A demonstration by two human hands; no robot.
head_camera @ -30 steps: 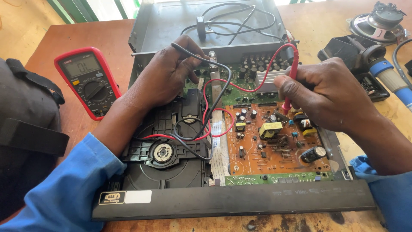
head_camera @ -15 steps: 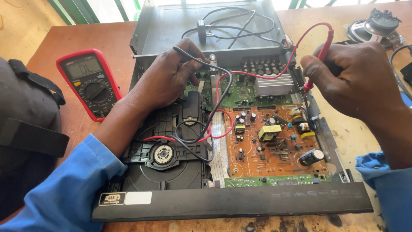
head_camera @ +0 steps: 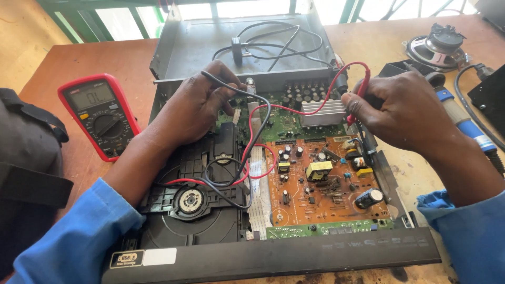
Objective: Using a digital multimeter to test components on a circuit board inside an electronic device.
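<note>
An opened disc player lies on the wooden table, showing an orange circuit board, a green board and a black disc drive. My left hand holds the black test probe with its tip down on the green board at the back. My right hand grips the red test probe beside the silver heat sink, above the right edge of the chassis. Red and black leads loop across the drive. A red multimeter lies to the left.
The player's grey cover with a black cable rests behind the chassis. A loudspeaker and a blue-handled soldering iron lie at the right. A dark bag sits at the left edge. Windows with green frames line the back.
My right hand with the red probe rose from the orange board and moved right and back, beside the heat sink. My left hand kept the black probe in place.
</note>
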